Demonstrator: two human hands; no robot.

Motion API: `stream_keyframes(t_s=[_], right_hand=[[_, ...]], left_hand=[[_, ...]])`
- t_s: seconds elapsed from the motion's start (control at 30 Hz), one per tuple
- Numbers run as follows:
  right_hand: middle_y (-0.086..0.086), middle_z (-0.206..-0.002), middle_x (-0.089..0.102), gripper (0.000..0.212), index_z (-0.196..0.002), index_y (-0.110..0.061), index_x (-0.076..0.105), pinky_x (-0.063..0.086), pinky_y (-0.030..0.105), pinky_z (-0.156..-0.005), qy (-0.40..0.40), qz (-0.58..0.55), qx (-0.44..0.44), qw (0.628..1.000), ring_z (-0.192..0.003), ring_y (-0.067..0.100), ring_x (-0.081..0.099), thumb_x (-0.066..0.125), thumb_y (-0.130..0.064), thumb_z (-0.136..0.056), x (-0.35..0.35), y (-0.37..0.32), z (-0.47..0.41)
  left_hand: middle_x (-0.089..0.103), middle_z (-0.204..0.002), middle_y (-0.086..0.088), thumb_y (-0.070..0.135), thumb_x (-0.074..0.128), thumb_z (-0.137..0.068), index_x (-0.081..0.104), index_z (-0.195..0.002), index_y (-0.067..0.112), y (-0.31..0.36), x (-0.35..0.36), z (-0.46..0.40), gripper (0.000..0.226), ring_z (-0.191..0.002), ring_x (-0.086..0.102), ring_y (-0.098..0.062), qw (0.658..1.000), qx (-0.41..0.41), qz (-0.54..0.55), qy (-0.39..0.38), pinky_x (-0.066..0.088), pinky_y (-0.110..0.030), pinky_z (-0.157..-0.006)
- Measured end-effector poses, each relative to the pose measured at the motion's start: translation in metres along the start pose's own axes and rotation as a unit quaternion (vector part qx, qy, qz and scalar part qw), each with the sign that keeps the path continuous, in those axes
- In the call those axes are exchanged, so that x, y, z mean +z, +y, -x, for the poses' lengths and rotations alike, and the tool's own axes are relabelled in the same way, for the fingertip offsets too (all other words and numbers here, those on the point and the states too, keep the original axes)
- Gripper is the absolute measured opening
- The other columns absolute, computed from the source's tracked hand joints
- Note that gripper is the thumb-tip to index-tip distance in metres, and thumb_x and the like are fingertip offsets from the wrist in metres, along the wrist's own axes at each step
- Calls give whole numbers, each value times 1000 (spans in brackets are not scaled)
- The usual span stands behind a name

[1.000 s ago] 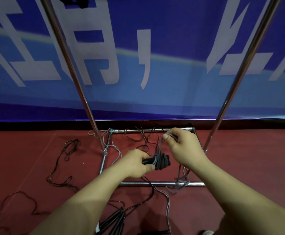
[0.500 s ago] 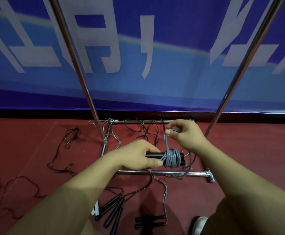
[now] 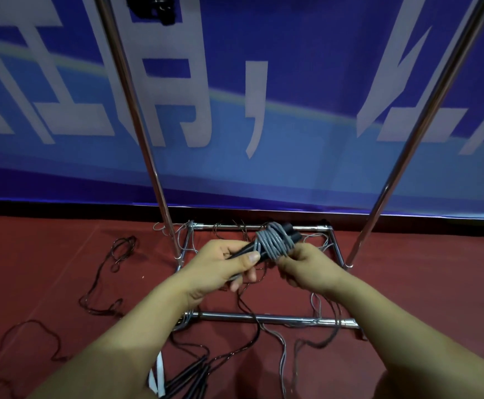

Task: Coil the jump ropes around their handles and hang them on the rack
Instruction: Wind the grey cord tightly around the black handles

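Note:
I hold a jump rope with black handles and a grey cord (image 3: 274,242) wound in several turns round the handles, above the rack's base. My left hand (image 3: 220,266) grips the near ends of the handles, thumb on top. My right hand (image 3: 307,264) pinches the grey coil from the right and below. The far handle ends poke out past the coil. The metal rack (image 3: 264,316) stands in front of me, its two uprights rising left and right; its top bar is out of view.
Loose jump ropes lie on the red floor: dark cords (image 3: 111,272) at left, several black handles (image 3: 189,378) near my feet, grey cords (image 3: 284,352) trailing over the base bar. A blue banner (image 3: 264,110) hangs behind the rack.
The handle bundle has tilted so its far end points away and up. My right hand dropped from holding the cord above the coil to gripping the coil itself. The loose tail is wound in.

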State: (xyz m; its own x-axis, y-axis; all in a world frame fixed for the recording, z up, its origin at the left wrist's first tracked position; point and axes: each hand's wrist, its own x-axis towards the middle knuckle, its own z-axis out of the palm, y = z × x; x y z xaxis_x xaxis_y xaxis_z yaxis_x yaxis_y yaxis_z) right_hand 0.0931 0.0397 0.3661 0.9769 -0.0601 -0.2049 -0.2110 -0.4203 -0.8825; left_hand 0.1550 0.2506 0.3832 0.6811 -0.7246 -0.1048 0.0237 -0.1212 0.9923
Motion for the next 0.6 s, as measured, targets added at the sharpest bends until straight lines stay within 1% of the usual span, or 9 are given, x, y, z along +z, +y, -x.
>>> stream_keyframes(t_s=[0.07,0.13,0.2,0.3,0.37,0.43,0.53,0.6], right_hand=[[-2,-53,53,33,-74,-11,54,40,23,-48,-6,7,-15,1000,-43,9,45,49,-23,-104,6,-1,-2],[-4,-58,57,27,-84,-13,57,42,25,-53,8,35,-30,999,-47,8,49,50,-30,-103,10,-1,-3],[-7,-57,60,16,-91,-21,59,43,22,-57,24,63,-43,997,-49,1,52,54,-32,-101,13,-1,-5],[-12,-60,60,8,-94,-23,60,45,19,-62,24,79,-65,994,-55,-2,54,60,-31,-98,21,-7,-5],[-14,-63,60,7,-96,-24,60,40,11,-61,11,120,-84,989,-57,-6,54,63,-31,-96,25,-14,-2],[-15,-66,60,10,-100,-21,61,38,7,-58,8,160,-96,982,-60,-11,54,63,-30,-96,26,-19,0],[-13,-65,56,9,-95,-21,63,37,9,-55,25,184,-102,977,-59,-9,51,62,-30,-96,25,-22,0],[-13,-62,55,10,-88,-25,62,36,11,-55,29,188,-97,977,-58,-8,51,62,-30,-96,23,-22,-2]], left_hand=[[69,-73,-9,20,63,-97,70,-111,0,-2,0,-3,26,-44,46,-11,998,-3,18,56,38,-22,-50],[70,-73,-9,19,62,-98,73,-105,4,-4,-1,-6,20,-44,46,-12,993,-6,23,113,39,-22,-50],[71,-72,-8,20,63,-99,74,-100,6,-7,-3,-9,19,-45,45,-12,983,-19,18,182,40,-23,-53],[71,-69,-7,23,64,-98,74,-94,2,-12,-7,-13,24,-46,44,-12,965,-44,14,258,40,-24,-53],[70,-68,-5,24,64,-98,75,-92,4,-14,-8,-15,23,-45,44,-11,959,-49,11,280,40,-23,-51],[70,-66,-4,23,64,-98,75,-91,7,-15,-8,-17,20,-43,44,-10,955,-50,7,293,40,-23,-50],[70,-65,-2,25,64,-98,75,-90,10,-15,-9,-18,20,-43,45,-10,954,-52,-10,295,40,-24,-50],[71,-65,-2,27,65,-97,76,-90,12,-17,-10,-18,20,-46,45,-12,954,-51,-30,292,41,-27,-53]])
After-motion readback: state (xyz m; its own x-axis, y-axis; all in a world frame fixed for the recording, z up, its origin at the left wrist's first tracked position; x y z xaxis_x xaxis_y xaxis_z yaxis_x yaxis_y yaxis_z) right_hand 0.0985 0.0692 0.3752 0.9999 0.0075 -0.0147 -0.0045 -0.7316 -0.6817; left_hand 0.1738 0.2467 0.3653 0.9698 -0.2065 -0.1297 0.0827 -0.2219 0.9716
